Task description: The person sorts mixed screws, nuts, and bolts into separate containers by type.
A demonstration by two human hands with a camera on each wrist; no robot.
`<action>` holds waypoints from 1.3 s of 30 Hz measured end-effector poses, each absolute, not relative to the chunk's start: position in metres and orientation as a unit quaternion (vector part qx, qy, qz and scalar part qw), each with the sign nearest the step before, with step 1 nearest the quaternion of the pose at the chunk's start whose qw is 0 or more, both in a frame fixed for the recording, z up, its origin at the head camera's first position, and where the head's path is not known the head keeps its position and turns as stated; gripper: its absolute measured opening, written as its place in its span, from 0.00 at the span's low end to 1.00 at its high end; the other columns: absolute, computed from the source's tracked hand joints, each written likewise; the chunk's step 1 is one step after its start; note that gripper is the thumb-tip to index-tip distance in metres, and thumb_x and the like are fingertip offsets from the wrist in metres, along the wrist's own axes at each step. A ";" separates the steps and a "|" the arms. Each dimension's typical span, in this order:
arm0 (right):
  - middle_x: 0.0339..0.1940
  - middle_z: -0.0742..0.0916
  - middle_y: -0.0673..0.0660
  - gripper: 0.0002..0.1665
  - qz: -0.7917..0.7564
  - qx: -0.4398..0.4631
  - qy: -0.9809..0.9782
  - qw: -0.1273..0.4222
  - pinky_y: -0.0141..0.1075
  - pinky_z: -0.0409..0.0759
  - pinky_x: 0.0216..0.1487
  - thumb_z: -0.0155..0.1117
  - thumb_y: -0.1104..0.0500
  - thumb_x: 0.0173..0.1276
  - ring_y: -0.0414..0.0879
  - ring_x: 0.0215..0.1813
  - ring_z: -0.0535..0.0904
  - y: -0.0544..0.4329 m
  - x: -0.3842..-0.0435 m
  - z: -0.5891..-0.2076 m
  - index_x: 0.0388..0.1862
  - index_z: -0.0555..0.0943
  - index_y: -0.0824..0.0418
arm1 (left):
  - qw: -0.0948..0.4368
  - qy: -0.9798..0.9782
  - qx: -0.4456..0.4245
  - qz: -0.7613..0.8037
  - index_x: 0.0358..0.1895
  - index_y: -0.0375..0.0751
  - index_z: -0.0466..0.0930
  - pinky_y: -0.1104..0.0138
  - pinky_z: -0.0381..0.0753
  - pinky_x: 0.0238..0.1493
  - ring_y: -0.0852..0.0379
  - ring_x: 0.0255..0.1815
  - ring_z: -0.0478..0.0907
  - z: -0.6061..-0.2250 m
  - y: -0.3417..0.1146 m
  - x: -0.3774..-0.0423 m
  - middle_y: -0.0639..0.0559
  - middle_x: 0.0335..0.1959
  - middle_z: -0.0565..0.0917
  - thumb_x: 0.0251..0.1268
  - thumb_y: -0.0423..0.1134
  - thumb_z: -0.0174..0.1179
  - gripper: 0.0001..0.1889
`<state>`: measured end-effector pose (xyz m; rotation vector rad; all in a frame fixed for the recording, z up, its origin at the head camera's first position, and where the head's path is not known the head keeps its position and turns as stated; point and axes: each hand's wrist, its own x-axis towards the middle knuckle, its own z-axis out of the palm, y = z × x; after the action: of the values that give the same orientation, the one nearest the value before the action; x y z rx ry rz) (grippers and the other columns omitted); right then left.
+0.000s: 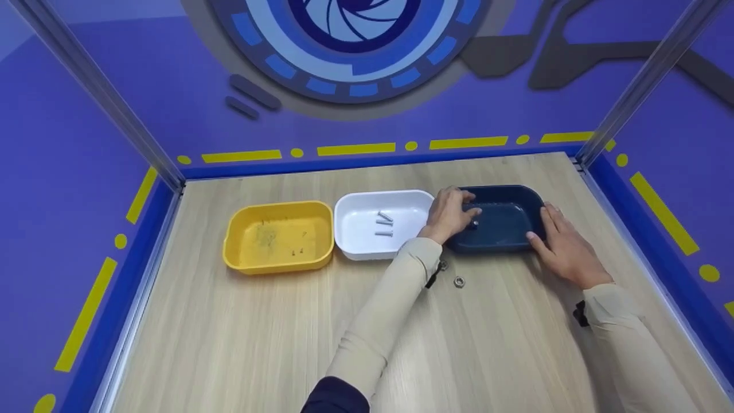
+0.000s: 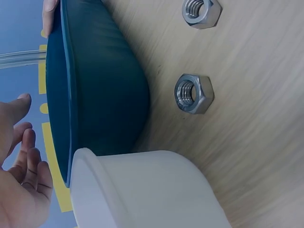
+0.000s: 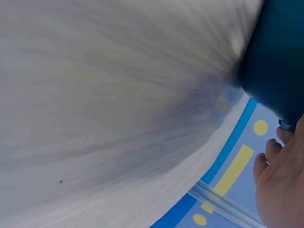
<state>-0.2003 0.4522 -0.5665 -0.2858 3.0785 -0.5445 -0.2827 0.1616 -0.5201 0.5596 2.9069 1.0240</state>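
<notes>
My left hand (image 1: 450,213) hangs over the left end of a dark blue-green plastic tray (image 1: 504,248), its thumb and fingers spread apart. In the left wrist view nothing shows between those fingers (image 2: 29,142). Just below the thumb, a small metal nut (image 1: 475,224) shows against the tray. With its thumb at the near corner and fingers over the right rim, my right hand (image 1: 569,252) holds the tray's right end. Two hex nuts, one nearer (image 1: 459,281) and one beside the left sleeve (image 1: 443,265), lie on the table in front.
A white tray (image 1: 367,255) holding several bolts (image 1: 384,222) stands left of the dark one, their ends close together. Further left is a yellow tray (image 1: 281,267) with a few small screws (image 1: 297,252). Purple panels (image 1: 172,103) enclose the wooden table (image 1: 275,332) at the back and sides.
</notes>
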 end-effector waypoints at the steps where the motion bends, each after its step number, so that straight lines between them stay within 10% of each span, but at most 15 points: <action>1: 0.90 0.49 0.71 0.52 -0.174 -0.089 0.981 0.003 0.67 0.47 0.86 0.46 0.36 0.86 0.70 0.89 0.45 0.452 -0.201 -0.566 0.89 0.43 0.67 | 0.002 0.928 0.180 0.327 0.63 0.53 0.89 0.72 0.78 0.65 0.59 0.62 0.81 -0.520 0.161 -0.283 0.58 0.56 0.88 0.74 0.50 0.70 0.19; 39: 0.90 0.47 0.72 0.52 -0.169 -0.086 0.982 0.015 0.71 0.47 0.84 0.46 0.38 0.87 0.74 0.88 0.44 0.450 -0.202 -0.566 0.89 0.40 0.67 | -0.019 0.910 0.270 0.313 0.63 0.49 0.87 0.71 0.79 0.61 0.59 0.57 0.80 -0.529 0.119 -0.251 0.55 0.53 0.85 0.76 0.53 0.67 0.20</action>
<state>-0.2021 0.4502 -0.5663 -0.2691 3.0550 -0.5264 -0.2513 0.1190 -0.5288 0.8584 2.8950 0.9964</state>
